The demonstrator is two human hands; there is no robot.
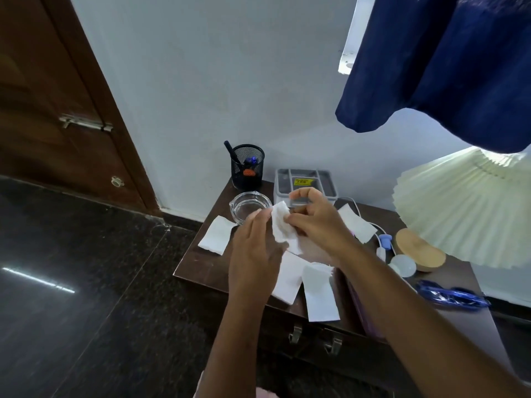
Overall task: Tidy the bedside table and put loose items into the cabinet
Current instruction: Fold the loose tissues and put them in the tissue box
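Observation:
A dark wooden bedside table (201, 262) carries several loose white tissues. One crumpled tissue (283, 225) is held above the table's middle: my right hand (316, 222) pinches its upper edge, and my left hand (255, 254) touches its left side with fairly straight fingers. Other tissues lie flat: one (215, 235) at the left, one (357, 222) at the back right, one (319, 293) overhanging the front edge, and one (290, 278) partly under my left hand. Two metal cabinet handles (314, 338) show on the front below.
A black mesh pen cup (248, 165), a glass ashtray (250, 206) and a grey tray (306, 182) stand at the back. A pleated lamp (471, 208) with wooden base, a white cable and blue scissors (451, 295) occupy the right. A blue curtain hangs above; a door is left.

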